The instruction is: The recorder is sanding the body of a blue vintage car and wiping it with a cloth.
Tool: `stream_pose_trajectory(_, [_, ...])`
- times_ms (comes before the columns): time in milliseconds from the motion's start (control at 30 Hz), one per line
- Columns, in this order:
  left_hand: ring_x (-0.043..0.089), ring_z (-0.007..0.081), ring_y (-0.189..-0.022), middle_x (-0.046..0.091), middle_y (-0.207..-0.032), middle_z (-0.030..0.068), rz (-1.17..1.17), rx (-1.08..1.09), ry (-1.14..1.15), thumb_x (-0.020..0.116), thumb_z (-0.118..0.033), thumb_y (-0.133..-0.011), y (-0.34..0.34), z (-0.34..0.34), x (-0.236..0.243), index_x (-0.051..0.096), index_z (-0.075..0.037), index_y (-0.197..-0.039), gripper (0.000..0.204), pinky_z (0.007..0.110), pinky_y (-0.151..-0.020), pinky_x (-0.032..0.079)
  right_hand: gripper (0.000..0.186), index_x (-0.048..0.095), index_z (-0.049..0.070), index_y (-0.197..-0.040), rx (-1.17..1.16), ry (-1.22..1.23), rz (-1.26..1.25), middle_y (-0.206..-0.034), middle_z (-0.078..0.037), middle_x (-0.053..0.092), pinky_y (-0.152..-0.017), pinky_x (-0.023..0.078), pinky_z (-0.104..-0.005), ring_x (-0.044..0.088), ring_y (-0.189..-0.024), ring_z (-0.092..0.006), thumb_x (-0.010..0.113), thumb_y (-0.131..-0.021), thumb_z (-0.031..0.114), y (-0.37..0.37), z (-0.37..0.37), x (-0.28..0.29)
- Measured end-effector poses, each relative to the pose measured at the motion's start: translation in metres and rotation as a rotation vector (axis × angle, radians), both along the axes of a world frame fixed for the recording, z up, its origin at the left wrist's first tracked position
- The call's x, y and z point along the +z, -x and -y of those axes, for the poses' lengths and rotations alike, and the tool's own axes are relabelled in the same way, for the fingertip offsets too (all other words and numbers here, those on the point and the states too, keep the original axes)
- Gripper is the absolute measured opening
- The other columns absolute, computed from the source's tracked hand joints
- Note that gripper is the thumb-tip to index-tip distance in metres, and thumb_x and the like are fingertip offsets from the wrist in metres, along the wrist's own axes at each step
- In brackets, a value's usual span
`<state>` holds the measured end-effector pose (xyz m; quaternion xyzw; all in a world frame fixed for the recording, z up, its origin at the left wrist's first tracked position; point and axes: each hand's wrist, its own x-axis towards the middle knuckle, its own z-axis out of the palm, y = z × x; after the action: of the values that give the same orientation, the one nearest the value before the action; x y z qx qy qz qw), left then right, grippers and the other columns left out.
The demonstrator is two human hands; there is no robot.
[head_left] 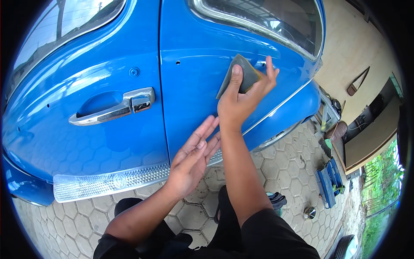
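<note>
A grey piece of sandpaper (pixel 232 77), with a yellowish-brown side showing, is in my right hand (pixel 242 99). The thumb presses on its face, and some fingers point up beyond it. The hand is in front of the blue car's rear side panel (pixel 194 86); whether the sheet touches the paint I cannot tell. Lower and to the left, my left hand (pixel 189 162) holds nothing. Its fingers are stretched out, with the tips close to my right wrist. A chrome door handle (pixel 114 108) sits on the car door to the left.
A patterned bright sill strip (pixel 114 180) runs along the car's lower edge. Hexagonal paving (pixel 189 216) lies underfoot. On the right are a blue metal toolbox (pixel 330 183), a small round can (pixel 309 212) and a tyre (pixel 345 246). A pale wall (pixel 345 56) stands behind.
</note>
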<state>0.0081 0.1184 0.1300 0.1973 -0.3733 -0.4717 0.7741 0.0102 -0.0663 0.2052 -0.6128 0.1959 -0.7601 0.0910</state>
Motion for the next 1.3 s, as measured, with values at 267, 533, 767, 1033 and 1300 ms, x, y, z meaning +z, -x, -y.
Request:
stream_pose_trajectory(267, [0.027,0.0360,-0.188,0.024,-0.204,0.0188,0.247,-0.112,-0.193,0.057,-0.039,-0.130,0.011,-0.008,-0.004,0.014,-0.003,-0.197,0.088,0.055,-0.151,0.025,0.030,0.063,-0.001,-0.124,-0.087,0.030,-0.075,-0.185,-0.024,0.054,-0.146,0.024,-0.0747,0.032,-0.180,-0.0600,0.079,-0.119,0.024,0.006,0.011,0.002])
stream_pose_trajectory(533, [0.036,0.0504,-0.182,0.040,-0.193,0.0311,1.945,-0.280,-0.329,0.061,-0.042,-0.127,0.000,-0.051,-0.053,0.029,0.000,-0.192,0.083,0.063,-0.147,0.036,0.029,0.064,0.001,-0.125,0.017,0.086,-0.115,-0.186,-0.026,0.048,-0.145,0.005,-0.0848,0.023,-0.182,-0.0638,0.076,-0.122,0.027,0.014,0.024,0.016])
stream_pose_trajectory(767, [0.037,0.0530,-0.181,0.038,-0.195,0.0293,1.904,-0.376,-0.691,0.064,-0.049,-0.124,-0.008,-0.065,-0.090,0.031,0.002,-0.191,0.090,0.061,-0.147,0.036,0.029,0.062,0.003,-0.118,0.048,0.105,-0.098,-0.186,-0.027,0.050,-0.145,0.003,-0.0849,0.021,-0.183,-0.0654,0.077,-0.122,0.028,0.010,0.010,0.023])
stream_pose_trajectory(1033, [0.038,0.0518,-0.181,0.038,-0.196,0.0291,1.955,-0.362,-0.683,0.064,-0.047,-0.124,-0.008,-0.083,-0.086,0.029,0.004,-0.191,0.092,0.059,-0.147,0.037,0.034,0.063,0.000,-0.125,0.061,-0.009,0.004,-0.184,-0.026,0.052,-0.146,0.025,-0.0700,0.043,-0.173,-0.0570,0.077,-0.123,0.031,0.015,0.035,0.015])
stream_pose_trajectory(1300, [0.037,0.0512,-0.182,0.036,-0.197,0.0285,1.941,-0.400,-0.646,0.063,-0.047,-0.125,-0.006,-0.087,-0.082,0.028,0.004,-0.191,0.091,0.058,-0.149,0.034,0.031,0.062,0.000,-0.131,0.137,-0.057,0.061,-0.181,-0.026,0.052,-0.144,0.001,-0.0845,0.020,-0.181,-0.0688,0.076,-0.120,0.026,0.012,0.034,0.020])
